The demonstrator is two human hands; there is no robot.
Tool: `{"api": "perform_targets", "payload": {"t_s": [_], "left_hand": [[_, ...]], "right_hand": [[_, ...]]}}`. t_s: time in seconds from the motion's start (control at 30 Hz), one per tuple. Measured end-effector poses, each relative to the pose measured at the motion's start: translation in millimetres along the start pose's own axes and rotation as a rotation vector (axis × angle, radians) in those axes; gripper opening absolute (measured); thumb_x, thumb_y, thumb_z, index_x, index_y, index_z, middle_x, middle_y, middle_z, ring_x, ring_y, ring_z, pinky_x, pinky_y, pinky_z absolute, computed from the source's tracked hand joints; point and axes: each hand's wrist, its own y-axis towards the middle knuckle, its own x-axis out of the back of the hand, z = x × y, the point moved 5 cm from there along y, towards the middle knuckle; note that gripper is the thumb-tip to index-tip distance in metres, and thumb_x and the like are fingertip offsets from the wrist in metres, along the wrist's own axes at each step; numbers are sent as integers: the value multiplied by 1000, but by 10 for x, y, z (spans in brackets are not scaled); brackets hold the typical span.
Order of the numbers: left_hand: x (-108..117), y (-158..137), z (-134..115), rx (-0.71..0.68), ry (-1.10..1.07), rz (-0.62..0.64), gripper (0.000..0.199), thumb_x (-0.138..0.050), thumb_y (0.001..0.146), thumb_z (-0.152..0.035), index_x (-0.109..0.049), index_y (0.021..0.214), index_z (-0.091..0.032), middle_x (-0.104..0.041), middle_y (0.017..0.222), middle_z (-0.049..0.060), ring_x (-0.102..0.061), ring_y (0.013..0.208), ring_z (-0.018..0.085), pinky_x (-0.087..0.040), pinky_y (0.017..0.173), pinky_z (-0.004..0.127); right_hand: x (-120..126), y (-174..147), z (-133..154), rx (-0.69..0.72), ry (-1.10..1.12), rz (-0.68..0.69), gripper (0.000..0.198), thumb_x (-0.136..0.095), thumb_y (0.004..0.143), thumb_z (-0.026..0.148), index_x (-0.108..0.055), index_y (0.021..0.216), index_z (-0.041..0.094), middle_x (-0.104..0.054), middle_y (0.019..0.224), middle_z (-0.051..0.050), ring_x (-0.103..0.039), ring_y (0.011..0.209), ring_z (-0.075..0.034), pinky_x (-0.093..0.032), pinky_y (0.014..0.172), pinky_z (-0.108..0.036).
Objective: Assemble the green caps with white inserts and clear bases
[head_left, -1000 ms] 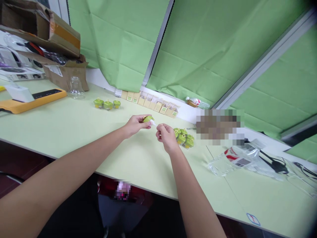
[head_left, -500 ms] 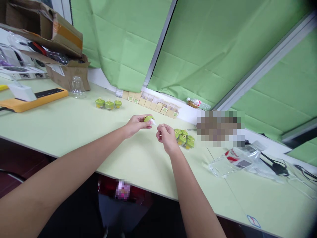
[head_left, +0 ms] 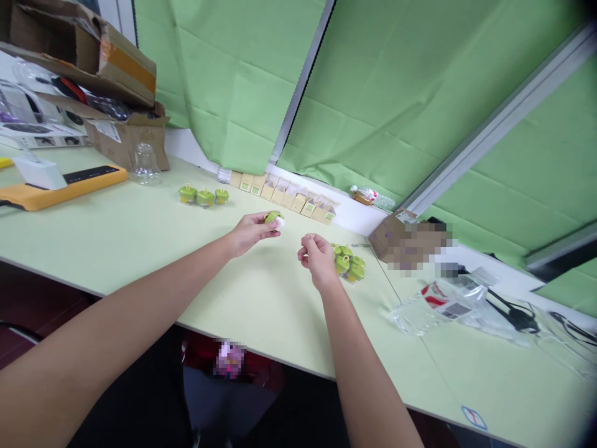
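Note:
Above the table, my left hand point(head_left: 249, 235) grips a small green-topped container point(head_left: 272, 217) between thumb and fingers. A soft white piece point(head_left: 280, 223) shows at its right side, by my thumb. To the right, my right hand point(head_left: 317, 255) has its fingers closed in a pinch, and whatever they hold is hidden or too small to name. Just beyond it sits a group of several similar green-topped containers point(head_left: 355, 267) with yellow loops on top. Three more green-topped containers point(head_left: 204, 197) stand in a row at the far left.
Small cardboard boxes point(head_left: 298, 202) line the wall under the green blind. On the left are a yellow device point(head_left: 84, 188), a clear plastic bottle point(head_left: 146, 165) and cardboard cartons point(head_left: 124, 140). A large clear bottle point(head_left: 420, 314) lies on the right, near a carton point(head_left: 389, 239) and cables.
My hands have moved apart: the left went slightly left with the container, the right slightly right. The white piece, earlier stretched toward my right hand, now looks rounder and shorter.

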Motion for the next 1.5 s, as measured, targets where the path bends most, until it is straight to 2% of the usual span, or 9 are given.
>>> {"api": "perform_targets", "payload": {"t_s": [0.2,0.37,0.57,0.77,0.9,1.0,1.17,1.33,1.5], "left_hand": [[-83,-54,-11,55,-32,47,32,-84,69,-27,-76,99,-16,-69,111,8,-63,100,19,-53,99,39],[-125,-72,12,109,-42,112,33,-81,75,-27,-74,104,-12,-69,113,10,-66,96,18,-53,98,35],[-183,-104,52,135,-48,152,32,-79,78,-27,-74,104,-11,-70,111,12,-67,99,19,-51,100,37],[-232,-130,70,154,-50,187,32,-79,78,-28,-73,104,-11,-71,108,11,-67,100,20,-49,101,39],[-262,-149,68,159,-51,175,31,-79,77,-26,-74,104,-12,-71,106,10,-66,99,19,-50,101,38],[-284,-162,70,154,-52,158,30,-80,77,-26,-74,103,-12,-71,106,10,-66,99,19,-50,101,39],[-302,-164,60,85,-36,147,37,-81,75,-25,-73,110,-14,-70,110,9,-65,102,20,-50,101,43],[-324,-173,54,83,-48,163,38,-80,76,-24,-72,112,-14,-70,109,9,-65,102,20,-50,101,44],[-319,-163,95,139,-91,185,27,-76,80,-25,-74,103,-12,-71,107,10,-66,99,19,-51,98,37]], "right_hand": [[-58,-28,27,21,47,61,15,-63,73,33,-56,77,19,-49,63,6,-50,47,-7,-27,37,-17],[-90,-42,50,42,84,118,18,-65,73,34,-61,81,18,-59,83,1,-54,50,-6,-30,36,-18],[-151,-85,73,165,22,147,25,-75,72,37,-63,87,21,-59,87,2,-54,53,-6,-31,36,-17],[-177,-85,75,202,37,175,28,-77,73,39,-63,88,21,-61,85,2,-54,54,-7,-32,36,-18],[-175,-91,94,240,-8,140,30,-78,71,40,-63,88,20,-62,84,1,-55,54,-7,-38,40,-19],[-158,-120,125,316,-120,40,27,-76,73,40,-65,87,19,-65,85,0,-54,53,-7,-47,49,-23],[-162,-181,145,413,-273,-75,25,-70,79,41,-67,90,18,-68,90,-4,-56,58,-10,-50,55,-25],[-185,-205,148,462,-294,-88,21,-65,82,40,-65,86,19,-65,86,-3,-54,58,-10,-47,52,-24],[-217,-198,162,408,-176,-26,20,-66,81,39,-60,85,20,-61,80,0,-53,55,-9,-45,49,-23]]}}
